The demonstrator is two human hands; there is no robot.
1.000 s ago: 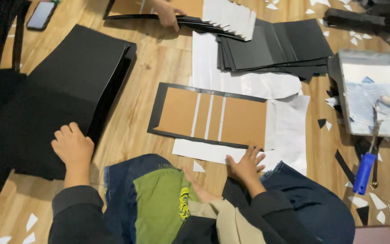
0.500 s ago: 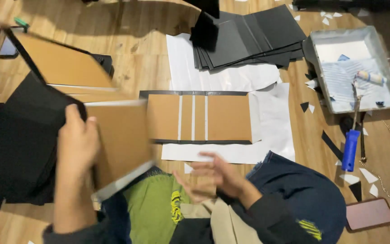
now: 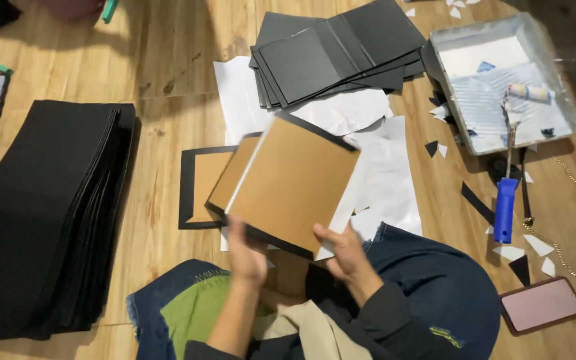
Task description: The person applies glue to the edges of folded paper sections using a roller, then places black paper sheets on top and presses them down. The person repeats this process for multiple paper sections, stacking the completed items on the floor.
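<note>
Head view: 2 hands lift a brown board cover above the floor

The left hand grips the near left edge of the brown board cover, and the right hand pinches its near right corner, so the cover rises up and away from both hands. Its black-edged long axis seems to run from near left to far right, tilted, though the fold is hard to read. Beneath it lies a flat black-bordered panel on white paper; a stack of black sheets sits left, a paint tray and blue-handled roller right
</note>
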